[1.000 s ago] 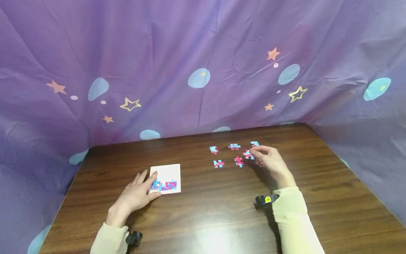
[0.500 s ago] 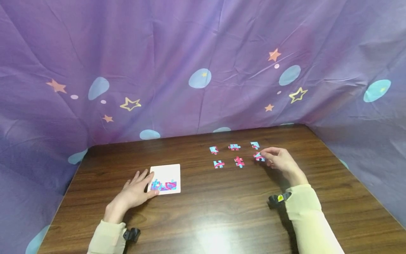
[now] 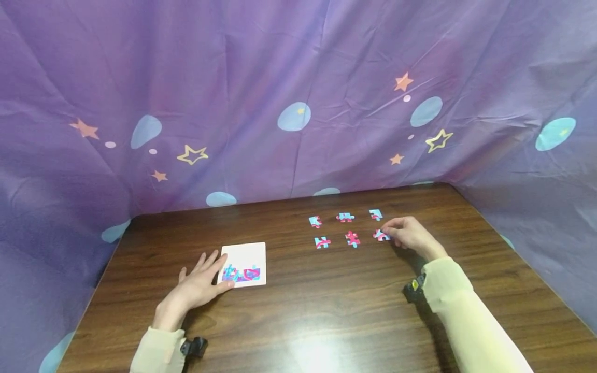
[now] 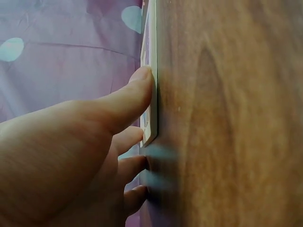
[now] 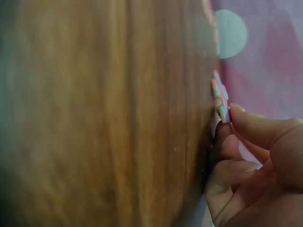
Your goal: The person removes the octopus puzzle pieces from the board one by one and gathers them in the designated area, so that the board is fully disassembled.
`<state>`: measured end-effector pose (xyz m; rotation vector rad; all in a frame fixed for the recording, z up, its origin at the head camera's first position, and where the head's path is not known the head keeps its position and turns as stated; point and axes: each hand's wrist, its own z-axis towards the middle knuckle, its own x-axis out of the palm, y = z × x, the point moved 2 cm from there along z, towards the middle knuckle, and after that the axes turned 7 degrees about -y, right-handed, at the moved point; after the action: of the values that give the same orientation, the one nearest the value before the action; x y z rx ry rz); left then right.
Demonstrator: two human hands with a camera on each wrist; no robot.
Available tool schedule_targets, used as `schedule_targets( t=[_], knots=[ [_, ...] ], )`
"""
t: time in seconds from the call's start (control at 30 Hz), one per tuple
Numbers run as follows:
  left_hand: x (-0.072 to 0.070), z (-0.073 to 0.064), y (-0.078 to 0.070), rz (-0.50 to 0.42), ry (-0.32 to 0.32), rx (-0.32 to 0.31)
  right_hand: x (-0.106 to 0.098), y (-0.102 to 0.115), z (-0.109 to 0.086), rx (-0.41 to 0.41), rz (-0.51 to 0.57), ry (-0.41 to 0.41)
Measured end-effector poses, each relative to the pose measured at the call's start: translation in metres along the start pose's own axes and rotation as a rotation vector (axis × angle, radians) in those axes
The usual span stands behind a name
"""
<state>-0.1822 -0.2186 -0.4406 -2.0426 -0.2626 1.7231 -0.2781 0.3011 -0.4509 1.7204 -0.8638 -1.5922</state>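
Observation:
A square white puzzle tray lies left of the table's middle, its lower part filled with purple, blue and pink puzzle pieces. My left hand rests at its left side with fingers spread and fairly straight. In the left wrist view, the thumb touches the tray's rim and other fingertips reach the table. Over on the right, my right hand pinches a pink and light-blue puzzle piece between thumb and fingers. In the right wrist view that piece is tilted close to the tabletop.
Several loose pieces lie in two rough rows, among them a corner piece, a mostly pink piece and a light-blue piece. A purple patterned cloth hangs behind the brown wooden table.
My right hand has moved right with the pinched piece, away from the mostly pink piece, then slightly toward me. The left hand has stayed at the tray, shifting only slightly.

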Motion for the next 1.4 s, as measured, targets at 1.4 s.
schedule_targets(
  t=[1.4],
  knots=[
    [0.0, 0.0, 0.002, 0.001, 0.048, 0.0, 0.123, 0.131, -0.017, -0.23, 0.13, 0.23]
  ],
)
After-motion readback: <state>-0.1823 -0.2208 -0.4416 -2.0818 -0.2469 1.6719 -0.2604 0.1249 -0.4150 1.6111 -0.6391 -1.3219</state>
